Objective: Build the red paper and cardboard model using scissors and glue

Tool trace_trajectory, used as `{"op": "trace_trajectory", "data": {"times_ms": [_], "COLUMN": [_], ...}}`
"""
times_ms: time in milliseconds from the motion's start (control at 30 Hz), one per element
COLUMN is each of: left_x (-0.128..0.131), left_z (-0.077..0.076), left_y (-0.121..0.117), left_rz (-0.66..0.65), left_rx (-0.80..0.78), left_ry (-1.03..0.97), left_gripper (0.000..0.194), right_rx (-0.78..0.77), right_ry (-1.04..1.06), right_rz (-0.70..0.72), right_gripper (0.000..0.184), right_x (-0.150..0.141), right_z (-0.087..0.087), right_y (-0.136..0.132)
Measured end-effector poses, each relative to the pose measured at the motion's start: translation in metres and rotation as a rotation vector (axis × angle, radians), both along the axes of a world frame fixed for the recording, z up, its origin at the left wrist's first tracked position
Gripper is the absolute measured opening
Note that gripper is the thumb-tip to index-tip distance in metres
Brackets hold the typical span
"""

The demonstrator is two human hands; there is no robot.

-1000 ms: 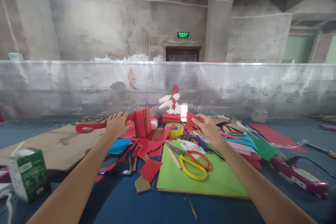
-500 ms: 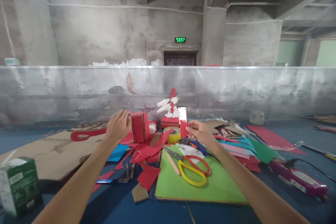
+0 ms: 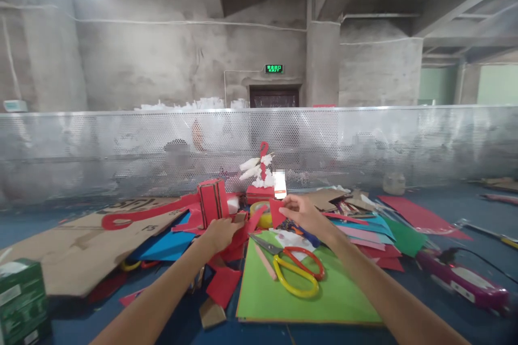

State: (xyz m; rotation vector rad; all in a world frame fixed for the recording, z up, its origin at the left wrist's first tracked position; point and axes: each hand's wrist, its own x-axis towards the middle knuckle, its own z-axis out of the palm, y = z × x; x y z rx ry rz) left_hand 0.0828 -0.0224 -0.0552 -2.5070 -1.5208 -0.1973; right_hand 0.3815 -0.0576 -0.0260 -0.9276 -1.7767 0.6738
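My right hand (image 3: pixel 301 215) pinches a small red paper piece (image 3: pixel 277 213) between thumb and fingers, above the tape roll and the scissors. My left hand (image 3: pixel 222 234) is low over a heap of red paper scraps (image 3: pixel 243 237), just in front of the red box with dark edges (image 3: pixel 212 202); its fingertips are hidden among the scraps, beside a small brown cardboard piece (image 3: pixel 238 218). A yellow tape roll (image 3: pixel 264 220) lies between the hands. Scissors with yellow and red handles (image 3: pixel 297 277) rest on a green sheet (image 3: pixel 324 302).
Behind stands a red base (image 3: pixel 260 194) bearing white flowers (image 3: pixel 259 167), with a lit phone (image 3: pixel 279 184) beside it. Flattened cardboard (image 3: pixel 76 248) lies left, near a green box (image 3: pixel 22 299). Coloured sheets (image 3: pixel 372 226) and a purple device (image 3: pixel 461 280) are on the right.
My left hand has left the red box, which stays standing, and moved down and right to the scraps. My right hand still holds the red paper piece, slightly further left and lower.
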Motion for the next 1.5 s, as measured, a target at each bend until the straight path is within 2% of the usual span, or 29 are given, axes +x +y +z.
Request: {"op": "trace_trajectory", "data": {"times_ms": [100,200,267,333,400,533,567,667,800,867,933,1033,1100,1300,1500], "left_x": [0.0,-0.003,-0.006,-0.01,-0.014,-0.019,-0.021,-0.023,-0.022,-0.018,-0.011,0.008,0.022,0.047,0.052], "left_z": [-0.006,-0.009,-0.009,-0.007,-0.002,0.011,0.016,0.029,0.047,0.053,0.054,0.052,0.049,0.049,0.041], "left_y": [0.007,0.015,0.02,0.024,0.028,0.032,0.031,0.024,0.011,0.004,-0.003,-0.019,-0.031,-0.053,-0.05], "left_rz": [0.009,0.026,0.037,0.007,-0.041,-0.044,-0.054,-0.095,-0.116,-0.168,-0.214,-0.243,-0.279,-0.291,-0.372], "left_rx": [-0.036,-0.047,-0.021,0.027,0.091,0.21,0.212,0.221,0.313,0.232,0.074,-0.209,-0.338,-0.564,-0.664], "left_ry": [-0.026,-0.077,-0.197,-0.399,-0.586,-0.888,-0.939,-0.939,-1.049,-1.168,-1.274,-1.399,-1.415,-1.386,-1.317], "left_gripper": [0.06,0.057,0.047,0.035,0.027,0.047,0.046,0.029,0.037,0.042,0.045,0.045,0.041,0.045,0.042], "right_rx": [-0.004,-0.011,-0.008,-0.004,-0.003,-0.008,-0.009,-0.023,-0.041,-0.056,-0.081,-0.123,-0.152,-0.158,-0.195], "right_ry": [-0.012,-0.026,-0.031,-0.041,-0.057,-0.079,-0.075,-0.05,-0.023,-0.012,0.01,0.074,0.112,0.153,0.224], "right_rz": [0.001,-0.002,-0.004,0.001,-0.001,-0.009,-0.005,0.009,0.019,0.021,0.037,0.093,0.12,0.124,0.111], "right_gripper": [0.025,0.024,0.024,0.024,0.025,0.024,0.024,0.026,0.027,0.028,0.03,0.034,0.036,0.036,0.035], "right_x": [-0.001,-0.001,-0.001,-0.001,-0.001,-0.001,-0.001,-0.003,-0.005,-0.007,-0.01,-0.017,-0.023,-0.037,-0.039], "right_z": [-0.001,0.001,0.003,0.005,0.006,0.007,0.008,0.008,0.01,0.011,0.011,0.009,0.006,-0.002,0.001], "right_y": [0.001,-0.001,-0.004,-0.007,-0.008,-0.01,-0.01,-0.012,-0.015,-0.017,-0.02,-0.021,-0.02,-0.012,-0.013]}}
